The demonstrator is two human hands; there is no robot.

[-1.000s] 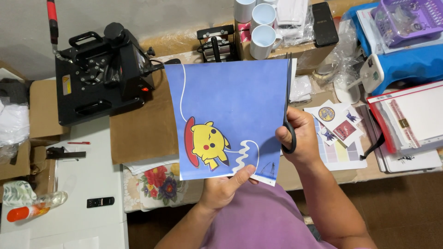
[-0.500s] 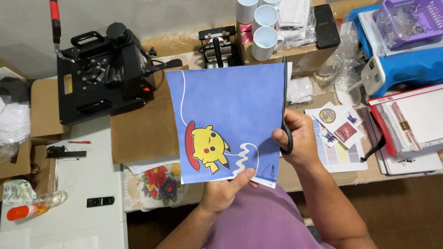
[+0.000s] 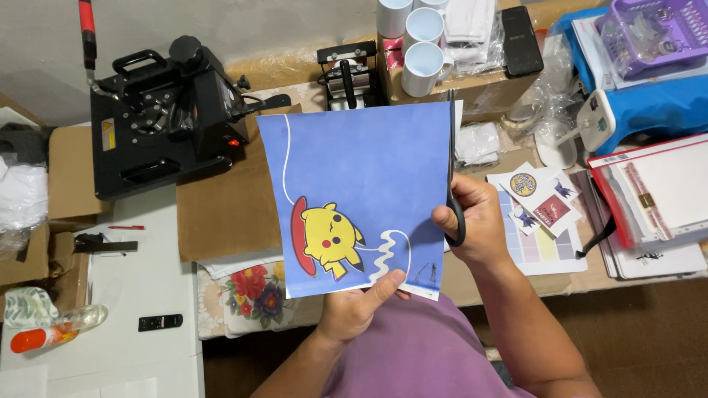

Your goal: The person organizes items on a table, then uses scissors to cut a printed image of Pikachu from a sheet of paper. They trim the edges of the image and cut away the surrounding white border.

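I hold up a blue printed sheet (image 3: 361, 169) with a yellow cartoon figure and a red oval on it. My left hand (image 3: 358, 309) pinches its lower edge, thumb on the front. My right hand (image 3: 476, 221) grips black-handled scissors (image 3: 452, 184) whose blades run up along the sheet's right edge, near its top corner. A narrow white margin shows beside the blades.
A black heat press (image 3: 158, 110) stands at the back left, a mug press (image 3: 346, 70) and white mugs (image 3: 424, 44) behind the sheet. Printed stickers (image 3: 542, 203) and paper stacks (image 3: 656, 195) lie at the right. A floral cloth (image 3: 254, 291) and a small black remote (image 3: 161, 322) lie lower left.
The sheet and both hands have stayed almost in place; the scissors' blades sit a little higher along the right edge.
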